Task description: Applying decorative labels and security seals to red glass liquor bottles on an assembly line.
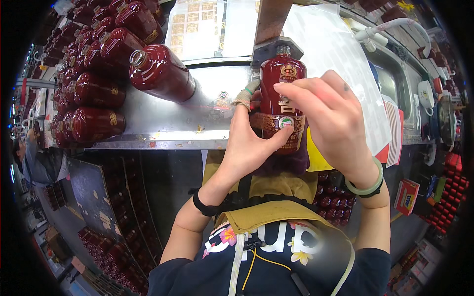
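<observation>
A dark red glass bottle [269, 89] with gold and white markings lies in front of me, its open neck pointing away. My left hand [247, 143] is wrapped round the lower left side of this bottle, the thumb pressed on a round green and white emblem [286, 122]. Fabric covers sit on some left fingertips; other fingers are hidden behind the glass. Over the bottle's right side my right hand [332, 116] is closed in a pinch, close to the white marking. Whatever lies between its fingertips, if anything, is too small to make out.
Another red bottle [165, 74] stands on the metal bench [207, 111] to the left, beside rows of similar bottles [98, 91]. Sheets of gold labels [195, 24] lie at the back. On the right are white paper [326, 54], a sink [395, 74] and a faucet [368, 37].
</observation>
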